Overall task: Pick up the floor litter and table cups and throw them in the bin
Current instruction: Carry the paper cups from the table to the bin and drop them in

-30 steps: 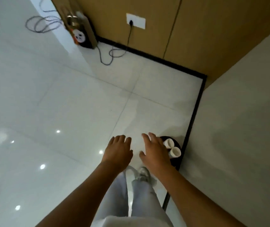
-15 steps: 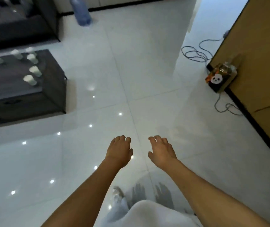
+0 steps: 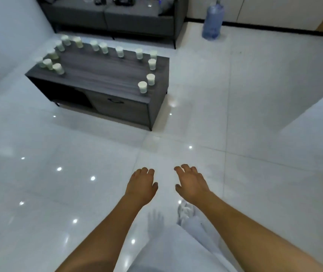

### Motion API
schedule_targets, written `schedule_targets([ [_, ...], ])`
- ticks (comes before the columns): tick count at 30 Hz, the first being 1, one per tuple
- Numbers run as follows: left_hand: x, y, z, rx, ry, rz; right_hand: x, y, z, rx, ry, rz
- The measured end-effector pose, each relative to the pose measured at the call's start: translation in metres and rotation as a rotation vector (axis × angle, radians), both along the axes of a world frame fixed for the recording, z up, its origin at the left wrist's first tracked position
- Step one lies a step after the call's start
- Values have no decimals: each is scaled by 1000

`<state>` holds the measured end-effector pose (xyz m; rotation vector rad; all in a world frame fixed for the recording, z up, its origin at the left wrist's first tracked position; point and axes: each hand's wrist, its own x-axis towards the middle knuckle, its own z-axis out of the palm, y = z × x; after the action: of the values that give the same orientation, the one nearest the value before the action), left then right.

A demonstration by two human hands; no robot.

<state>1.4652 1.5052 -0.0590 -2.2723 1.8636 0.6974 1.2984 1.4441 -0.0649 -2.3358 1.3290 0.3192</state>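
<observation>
Ahead on the dark desk [image 3: 105, 75], about sixteen paper cups [image 3: 142, 87] now come into view as the gaze swings away from the bin corner; left hand [image 3: 142, 185] and right hand [image 3: 191, 184] hang loosely spread, holding nothing, so cup collection probably follows.

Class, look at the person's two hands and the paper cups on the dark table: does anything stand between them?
Nothing visible does. Both the left hand and right hand hang empty over bare tiled floor, and only that floor lies between them and the nearest cup at the table corner.
</observation>
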Motion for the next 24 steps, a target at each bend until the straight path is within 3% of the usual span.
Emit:
schedule_targets([
  [12,159,-191,10,-65,50,285,173,-231,5,-8,-1,121],
  [24,387,-270,0,-43,52,533,424,-352,4,30,-17,334],
])
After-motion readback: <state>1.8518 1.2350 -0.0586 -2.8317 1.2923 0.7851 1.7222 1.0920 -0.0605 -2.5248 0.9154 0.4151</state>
